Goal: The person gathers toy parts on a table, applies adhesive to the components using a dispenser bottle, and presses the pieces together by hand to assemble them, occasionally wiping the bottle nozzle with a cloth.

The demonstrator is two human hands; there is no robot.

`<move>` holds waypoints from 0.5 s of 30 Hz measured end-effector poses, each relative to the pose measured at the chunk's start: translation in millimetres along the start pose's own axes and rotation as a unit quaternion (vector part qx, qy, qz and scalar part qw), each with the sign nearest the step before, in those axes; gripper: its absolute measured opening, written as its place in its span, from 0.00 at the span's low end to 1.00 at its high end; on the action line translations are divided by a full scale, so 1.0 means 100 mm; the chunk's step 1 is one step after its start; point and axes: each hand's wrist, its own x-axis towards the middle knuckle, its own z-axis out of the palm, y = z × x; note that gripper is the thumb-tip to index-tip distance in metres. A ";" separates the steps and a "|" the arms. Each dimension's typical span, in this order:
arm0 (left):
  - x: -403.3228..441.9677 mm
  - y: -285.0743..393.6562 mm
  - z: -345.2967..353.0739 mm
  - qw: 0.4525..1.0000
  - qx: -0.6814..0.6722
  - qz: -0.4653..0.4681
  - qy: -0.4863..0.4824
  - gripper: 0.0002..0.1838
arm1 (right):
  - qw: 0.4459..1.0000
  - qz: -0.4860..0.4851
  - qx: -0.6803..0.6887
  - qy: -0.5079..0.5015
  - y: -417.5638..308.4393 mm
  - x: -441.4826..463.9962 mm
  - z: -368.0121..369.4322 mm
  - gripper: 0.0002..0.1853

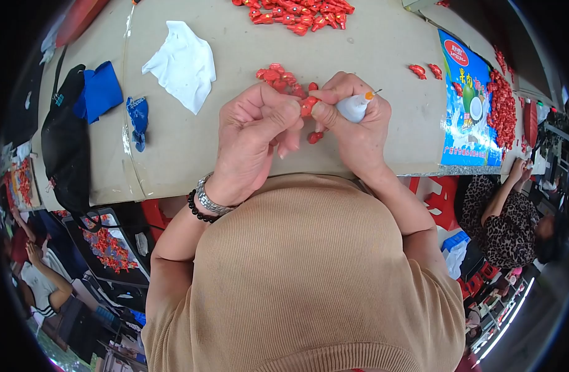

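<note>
My left hand [254, 127] is closed, thumb and fingertips pinching at a small glossy red piece [308, 106] above the table. My right hand [362, 133] grips the other side of that piece with thumb and forefinger. Held in the same hand is a small whitish squeeze bottle [353, 109] with an orange collar and a thin needle tip pointing up and right. Just beyond my left fingers lies a little cluster of red pieces [279, 78]. Another red piece [315, 137] shows between my hands, close to the right one.
A large heap of red pieces [300, 12] lies at the far edge. White cloth [184, 65], blue cloth [102, 85] and a black bag [67, 139] are on the left. On the right, more red pieces [501, 111] lie beside a blue printed sheet [473, 133]. A person [507, 217] sits there.
</note>
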 end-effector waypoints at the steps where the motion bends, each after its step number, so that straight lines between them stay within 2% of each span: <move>1: 0.00 0.01 0.01 1.000 0.000 0.000 0.000 0.06 | 1.000 0.000 -0.009 -0.006 -0.01 0.00 -0.01 0.05; 15: 0.06 0.04 0.06 1.000 0.025 0.009 -0.007 0.05 | 0.999 -0.037 -0.013 -0.020 -0.01 0.05 -0.04 0.07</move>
